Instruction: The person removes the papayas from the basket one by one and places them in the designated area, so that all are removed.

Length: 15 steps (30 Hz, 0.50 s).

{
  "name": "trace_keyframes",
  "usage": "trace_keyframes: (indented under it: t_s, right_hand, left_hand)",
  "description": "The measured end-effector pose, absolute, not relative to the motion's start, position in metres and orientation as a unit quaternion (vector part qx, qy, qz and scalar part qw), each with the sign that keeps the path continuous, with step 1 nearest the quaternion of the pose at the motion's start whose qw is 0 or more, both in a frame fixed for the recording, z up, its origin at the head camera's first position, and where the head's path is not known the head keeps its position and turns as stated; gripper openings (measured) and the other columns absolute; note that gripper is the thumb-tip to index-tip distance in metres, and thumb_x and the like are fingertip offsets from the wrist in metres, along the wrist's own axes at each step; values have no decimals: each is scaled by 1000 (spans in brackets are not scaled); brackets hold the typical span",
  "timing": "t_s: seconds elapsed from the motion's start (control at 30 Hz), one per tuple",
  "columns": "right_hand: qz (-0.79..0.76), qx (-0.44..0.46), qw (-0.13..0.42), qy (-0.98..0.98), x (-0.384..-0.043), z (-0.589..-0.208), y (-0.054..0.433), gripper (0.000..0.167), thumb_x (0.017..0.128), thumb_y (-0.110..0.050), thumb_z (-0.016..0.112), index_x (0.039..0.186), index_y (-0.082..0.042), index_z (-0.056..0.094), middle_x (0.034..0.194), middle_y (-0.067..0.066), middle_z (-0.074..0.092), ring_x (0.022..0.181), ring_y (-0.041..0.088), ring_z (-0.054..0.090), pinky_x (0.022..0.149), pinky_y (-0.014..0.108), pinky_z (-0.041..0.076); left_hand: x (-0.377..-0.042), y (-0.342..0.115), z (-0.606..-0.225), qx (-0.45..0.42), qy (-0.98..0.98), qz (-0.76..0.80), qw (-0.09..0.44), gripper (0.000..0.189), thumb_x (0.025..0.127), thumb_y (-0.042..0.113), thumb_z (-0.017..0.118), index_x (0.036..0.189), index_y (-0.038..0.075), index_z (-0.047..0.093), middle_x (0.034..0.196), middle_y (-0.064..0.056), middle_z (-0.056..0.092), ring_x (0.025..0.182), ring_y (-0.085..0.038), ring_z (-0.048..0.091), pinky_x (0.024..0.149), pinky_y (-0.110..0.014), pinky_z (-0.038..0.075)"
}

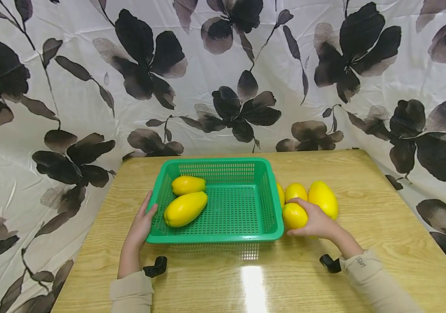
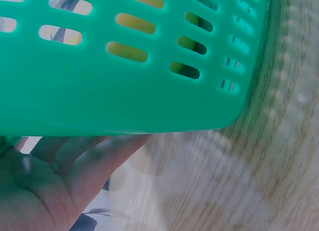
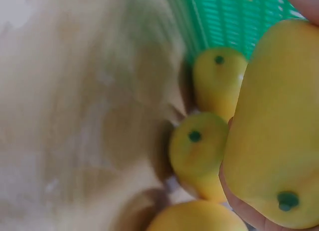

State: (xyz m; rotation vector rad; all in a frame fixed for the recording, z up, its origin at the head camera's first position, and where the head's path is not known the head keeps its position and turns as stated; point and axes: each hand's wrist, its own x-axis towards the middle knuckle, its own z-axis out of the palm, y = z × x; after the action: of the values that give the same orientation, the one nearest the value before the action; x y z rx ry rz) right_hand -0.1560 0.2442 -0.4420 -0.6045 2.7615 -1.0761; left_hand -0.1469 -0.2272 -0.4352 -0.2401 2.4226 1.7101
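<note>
My left hand (image 1: 140, 224) holds the left side of a green plastic basket (image 1: 215, 238), thumb at its rim and fingers along the outside. Two oblong yellow fruits, one smaller (image 1: 188, 185) and one larger (image 1: 185, 209), lie in the basket's left part. To the right of the basket, my right hand (image 1: 317, 218) grips a yellow fruit (image 3: 279, 121) that has a green stem stub. Beyond it are more yellow fruits: one (image 1: 280, 194) against the basket's right side, one (image 1: 296, 191) beside it, and a big one (image 1: 323, 200) past my knuckles.
The wooden table (image 1: 195, 282) runs up to a floral cloth (image 1: 230, 56) hung behind and at the sides. A black wrist mount sits by each sleeve, one left (image 1: 156, 266) and one right (image 1: 330, 263). Light glares off the tabletop in front of the basket.
</note>
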Motion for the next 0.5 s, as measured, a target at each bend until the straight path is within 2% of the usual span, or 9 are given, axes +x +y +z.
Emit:
trace_keyframes:
  t_s: [0.23,0.5]
  right_hand:
    - [-351,-211,61,910,-154,-455,236,81,59,-41,83,125,-11,47,109,7,59,91,19,56,75,38,45]
    - [-344,-231,58,908,-152,-468,229,82,59,-38,84,126,-11,47,113,1,58,95,16,55,81,38,45]
  left_hand:
    - [-146,-227,-434,-82,812,572,85,56,100,39,29,147,34,-1,153,-1,-6,137,-31,-7,104,-60,3]
    - [-144,-225,-433,-84,808,577,83,58,99,40,30,148,31,0,153,-3,-6,137,-33,-6,104,-61,7]
